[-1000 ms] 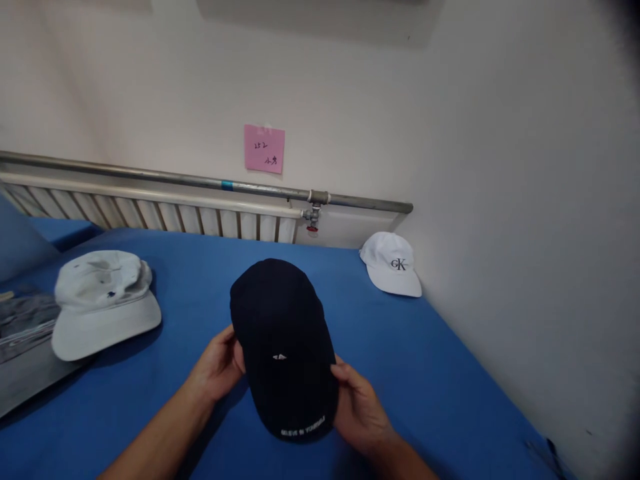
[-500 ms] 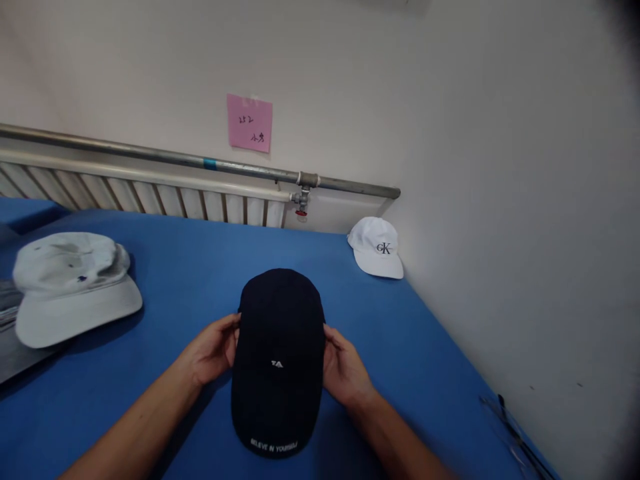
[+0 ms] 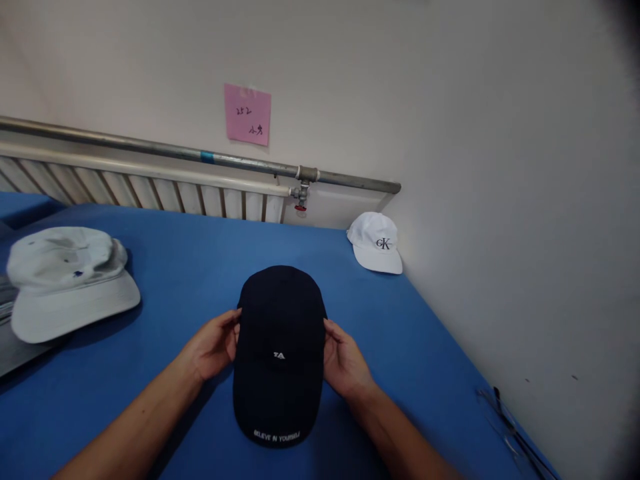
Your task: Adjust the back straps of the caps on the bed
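Observation:
A black baseball cap (image 3: 280,313) with white lettering along its brim is held between my two hands, brim toward me. My left hand (image 3: 215,347) grips its left side, thumb on the edge and the other fingers partly hidden behind it. On the opposite side my right hand (image 3: 347,360) holds the edge the same way. A pale baseball cap (image 3: 73,280) with a small dark logo lies at the left. At the far right corner sits a white cap (image 3: 376,241) with black letters on its front.
The blue tabletop (image 3: 200,260) meets a wall on the right. Behind it run a radiator (image 3: 165,193) and a metal pipe (image 3: 250,163) with a valve. A pink note (image 3: 247,115) hangs on the wall. Eyeglasses (image 3: 515,430) lie near the right edge.
The view has tilted down slightly, so the background sits a little higher. Both hands still hold the black cap, its brim end slightly higher in view.

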Action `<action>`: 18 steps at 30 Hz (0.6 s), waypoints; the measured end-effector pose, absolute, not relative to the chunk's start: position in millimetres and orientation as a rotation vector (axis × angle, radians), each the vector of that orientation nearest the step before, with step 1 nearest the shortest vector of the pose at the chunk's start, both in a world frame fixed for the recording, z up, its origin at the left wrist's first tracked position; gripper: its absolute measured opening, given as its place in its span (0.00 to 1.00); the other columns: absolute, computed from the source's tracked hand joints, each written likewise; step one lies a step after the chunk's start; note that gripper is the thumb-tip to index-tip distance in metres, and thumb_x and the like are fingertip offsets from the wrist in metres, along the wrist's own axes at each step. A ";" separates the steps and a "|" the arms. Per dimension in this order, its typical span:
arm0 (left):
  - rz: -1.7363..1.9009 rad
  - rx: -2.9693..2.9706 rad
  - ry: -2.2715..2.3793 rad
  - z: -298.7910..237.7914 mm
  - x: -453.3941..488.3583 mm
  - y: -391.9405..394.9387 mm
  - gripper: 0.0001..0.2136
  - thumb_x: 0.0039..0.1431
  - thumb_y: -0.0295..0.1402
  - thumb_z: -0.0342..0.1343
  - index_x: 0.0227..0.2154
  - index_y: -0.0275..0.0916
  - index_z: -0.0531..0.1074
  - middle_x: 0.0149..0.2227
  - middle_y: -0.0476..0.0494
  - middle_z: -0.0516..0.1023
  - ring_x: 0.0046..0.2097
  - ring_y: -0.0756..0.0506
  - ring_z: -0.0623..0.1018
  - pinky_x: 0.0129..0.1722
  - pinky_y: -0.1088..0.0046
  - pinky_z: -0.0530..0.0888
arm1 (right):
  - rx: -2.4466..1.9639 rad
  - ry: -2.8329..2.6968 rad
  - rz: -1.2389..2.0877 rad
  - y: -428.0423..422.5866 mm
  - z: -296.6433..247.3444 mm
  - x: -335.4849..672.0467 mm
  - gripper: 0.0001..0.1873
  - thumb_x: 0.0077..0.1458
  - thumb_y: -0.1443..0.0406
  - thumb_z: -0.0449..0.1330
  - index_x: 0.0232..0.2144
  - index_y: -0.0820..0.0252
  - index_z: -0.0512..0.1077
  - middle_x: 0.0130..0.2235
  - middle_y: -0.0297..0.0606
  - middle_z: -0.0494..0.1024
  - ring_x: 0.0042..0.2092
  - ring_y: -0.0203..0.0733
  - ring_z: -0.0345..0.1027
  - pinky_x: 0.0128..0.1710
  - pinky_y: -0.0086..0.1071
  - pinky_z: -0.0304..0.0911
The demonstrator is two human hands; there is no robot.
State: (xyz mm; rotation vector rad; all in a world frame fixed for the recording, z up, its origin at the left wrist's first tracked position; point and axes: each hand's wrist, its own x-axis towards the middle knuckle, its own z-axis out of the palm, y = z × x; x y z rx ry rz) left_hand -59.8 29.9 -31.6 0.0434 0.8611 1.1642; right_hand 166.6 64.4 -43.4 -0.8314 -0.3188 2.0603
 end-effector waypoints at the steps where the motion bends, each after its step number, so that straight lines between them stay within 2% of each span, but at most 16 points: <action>1: 1.160 0.042 0.867 -31.3 -59.4 29.8 0.15 0.64 0.23 0.44 0.21 0.36 0.66 0.16 0.47 0.72 0.18 0.50 0.74 0.21 0.78 0.74 | -0.836 -0.319 2.068 64.1 -42.0 166.1 0.07 0.57 0.67 0.58 0.35 0.62 0.77 0.32 0.35 0.82 0.35 0.38 0.76 0.44 0.32 0.66; 5: 1.141 0.052 0.896 -29.7 -58.5 29.4 0.15 0.64 0.23 0.44 0.22 0.35 0.68 0.19 0.45 0.75 0.19 0.49 0.76 0.22 0.75 0.75 | -0.853 -0.320 2.133 63.8 -36.7 165.0 0.11 0.60 0.65 0.56 0.37 0.64 0.77 0.34 0.37 0.83 0.37 0.38 0.77 0.46 0.32 0.65; 10: 1.143 0.064 0.923 -30.1 -57.9 29.1 0.14 0.63 0.23 0.45 0.23 0.34 0.69 0.20 0.44 0.76 0.21 0.48 0.77 0.23 0.74 0.75 | -0.824 -0.340 2.119 64.3 -38.1 166.1 0.12 0.61 0.62 0.56 0.41 0.61 0.76 0.37 0.36 0.83 0.39 0.39 0.77 0.48 0.34 0.65; 18: 1.147 0.071 0.937 -29.4 -56.2 28.3 0.12 0.61 0.22 0.47 0.24 0.34 0.71 0.21 0.45 0.75 0.21 0.48 0.76 0.23 0.74 0.74 | -0.886 -0.327 2.108 63.7 -38.2 165.6 0.14 0.63 0.62 0.52 0.43 0.62 0.75 0.36 0.37 0.83 0.39 0.39 0.77 0.47 0.34 0.66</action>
